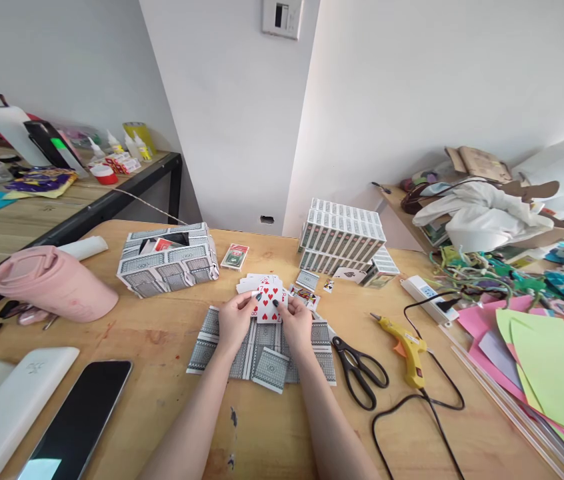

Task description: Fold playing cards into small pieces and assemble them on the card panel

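Gripping a heart-faced card [269,309] at its sides between thumbs and fingers, the left hand [235,320] and right hand [299,325] hold it over the far edge of the card panel [260,339]. One card-covered box [172,270] stands formed; the panel lies flat, seemingly unfinished.

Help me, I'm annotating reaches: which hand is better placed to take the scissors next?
Probably the right hand: the black scissors lie close by on its outer side, while the left hand would have to reach across it. Both hold playing cards, so the right may need to let go first.
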{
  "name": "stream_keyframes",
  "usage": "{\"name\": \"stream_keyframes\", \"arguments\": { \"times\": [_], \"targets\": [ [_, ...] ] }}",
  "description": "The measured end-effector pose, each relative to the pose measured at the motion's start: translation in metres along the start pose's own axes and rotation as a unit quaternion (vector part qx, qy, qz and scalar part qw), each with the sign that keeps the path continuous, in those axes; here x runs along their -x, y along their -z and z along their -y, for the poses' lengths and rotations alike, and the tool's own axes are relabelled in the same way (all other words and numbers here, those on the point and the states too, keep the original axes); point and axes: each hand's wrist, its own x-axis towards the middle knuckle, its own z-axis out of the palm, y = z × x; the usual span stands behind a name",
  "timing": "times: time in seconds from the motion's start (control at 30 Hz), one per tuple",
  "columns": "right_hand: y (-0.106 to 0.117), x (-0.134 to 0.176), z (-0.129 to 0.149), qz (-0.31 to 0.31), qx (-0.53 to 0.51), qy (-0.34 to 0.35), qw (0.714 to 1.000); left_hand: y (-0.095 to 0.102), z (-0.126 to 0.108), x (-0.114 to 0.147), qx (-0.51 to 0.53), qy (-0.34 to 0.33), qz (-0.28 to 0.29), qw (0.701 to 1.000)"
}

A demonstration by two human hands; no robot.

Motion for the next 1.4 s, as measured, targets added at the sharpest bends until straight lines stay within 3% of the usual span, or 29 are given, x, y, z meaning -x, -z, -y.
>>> {"name": "stream_keyframes", "arguments": {
  "times": [1.4],
  "targets": [
    [-0.0010,0.0019,0.0061,0.026,0.012,-0.001,1.000,-0.0004,-0.0041,0.0008,0.048,0.030,0.001,0.998]
  ]
}}
